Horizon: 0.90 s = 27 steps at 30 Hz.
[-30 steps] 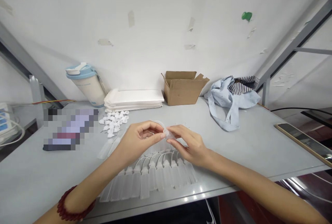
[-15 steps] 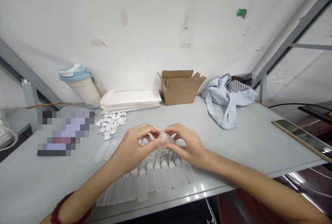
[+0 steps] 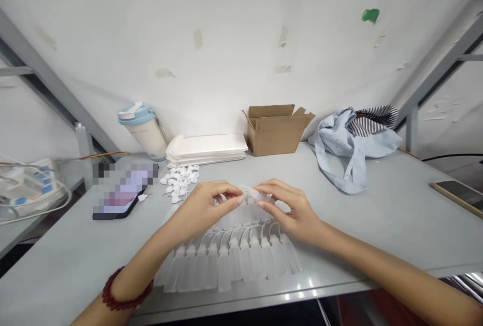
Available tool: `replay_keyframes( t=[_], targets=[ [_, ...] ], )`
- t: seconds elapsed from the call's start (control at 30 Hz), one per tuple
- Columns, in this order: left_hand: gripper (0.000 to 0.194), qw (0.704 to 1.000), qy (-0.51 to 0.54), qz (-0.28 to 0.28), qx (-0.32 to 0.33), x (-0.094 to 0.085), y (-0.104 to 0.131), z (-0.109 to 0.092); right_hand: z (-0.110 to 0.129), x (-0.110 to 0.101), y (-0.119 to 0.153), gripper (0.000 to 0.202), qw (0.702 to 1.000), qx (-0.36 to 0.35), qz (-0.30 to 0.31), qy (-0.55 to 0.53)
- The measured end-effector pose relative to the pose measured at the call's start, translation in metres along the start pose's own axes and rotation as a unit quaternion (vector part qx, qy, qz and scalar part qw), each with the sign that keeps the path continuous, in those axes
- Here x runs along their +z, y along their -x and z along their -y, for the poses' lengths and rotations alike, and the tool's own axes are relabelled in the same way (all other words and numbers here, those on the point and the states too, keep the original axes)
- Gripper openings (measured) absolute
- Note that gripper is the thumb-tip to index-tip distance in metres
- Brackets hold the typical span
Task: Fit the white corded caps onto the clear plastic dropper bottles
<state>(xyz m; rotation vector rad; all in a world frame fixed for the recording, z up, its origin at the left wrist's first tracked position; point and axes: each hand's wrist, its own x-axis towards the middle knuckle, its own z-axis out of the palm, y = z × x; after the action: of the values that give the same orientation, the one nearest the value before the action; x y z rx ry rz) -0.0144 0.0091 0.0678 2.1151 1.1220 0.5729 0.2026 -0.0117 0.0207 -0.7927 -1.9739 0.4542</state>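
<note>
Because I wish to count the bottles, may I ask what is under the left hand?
Under the left hand, parts of translucent bottles show on the table. The hand and forearm hide whatever lies directly behind them.

Over ten bottles [image 3: 224, 270], one box [image 3: 277, 137]

This looks like a small workshop: a plain grey workbench [image 3: 385, 225] holds identical plastic bottles [image 3: 224, 268] in a row nearer the viewer than the fingers [image 3: 226, 208], with a heap of white caps [image 3: 181, 180] to their left. Beyond them stand a cardboard box [image 3: 277, 136] and a tape-marked wall [image 3: 226, 4]; metal struts [image 3: 56, 87] flank both sides.
</note>
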Motion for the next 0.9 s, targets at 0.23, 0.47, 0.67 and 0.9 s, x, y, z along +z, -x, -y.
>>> replay_keyframes(
  t=[0.23,0.47,0.67,0.9],
  targets=[
    [0.018,0.879,-0.393,-0.069,-0.260,-0.070,0.027,0.053,-0.006,-0.004,-0.001,0.021,0.999,0.038,-0.030,0.006],
    [0.008,0.857,-0.384,-0.067,-0.337,-0.101,0.039,0.095,-0.007,-0.004,-0.001,0.019,0.998,0.058,-0.024,0.007],
    [0.018,0.876,-0.355,-0.093,-0.312,-0.095,0.036,0.109,-0.009,-0.006,-0.002,0.020,0.997,0.071,-0.028,0.001],
    [0.026,0.916,-0.266,-0.157,-0.258,-0.098,0.036,0.126,-0.010,-0.006,-0.004,0.019,0.997,0.063,-0.044,0.010]
  ],
)
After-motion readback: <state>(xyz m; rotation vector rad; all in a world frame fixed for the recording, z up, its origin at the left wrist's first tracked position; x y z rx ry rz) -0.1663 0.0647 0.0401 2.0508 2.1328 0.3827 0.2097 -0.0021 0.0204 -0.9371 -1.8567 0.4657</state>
